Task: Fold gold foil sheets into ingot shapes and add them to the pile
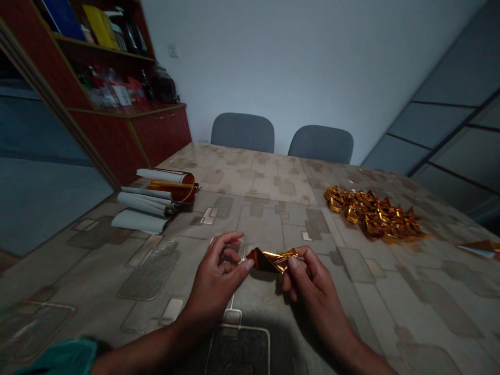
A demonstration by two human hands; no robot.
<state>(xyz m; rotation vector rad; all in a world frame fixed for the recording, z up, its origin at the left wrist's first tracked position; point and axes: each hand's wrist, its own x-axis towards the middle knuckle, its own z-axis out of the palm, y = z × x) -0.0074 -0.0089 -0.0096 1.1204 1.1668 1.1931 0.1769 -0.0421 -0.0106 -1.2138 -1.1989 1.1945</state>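
Over the near part of the patterned tabletop (pixel 258 213), between both hands, is a creased gold foil piece (pixel 269 261); the right hand (pixel 312 276) has its fingers pinched on the right end, thumb on top; the left hand (pixel 219 268) has its thumb at the left tip, index finger lifted and the other fingers curled, though I cannot tell whether they grip it; well apart to the right lies a cluster of folded gold pieces (pixel 375 216), with a flat foil sheet (pixel 478 247) beyond it near the edge of view; off to the left sit curled paper sheets (pixel 142 221); two grey chairs (pixel 242 131) stand at the far side
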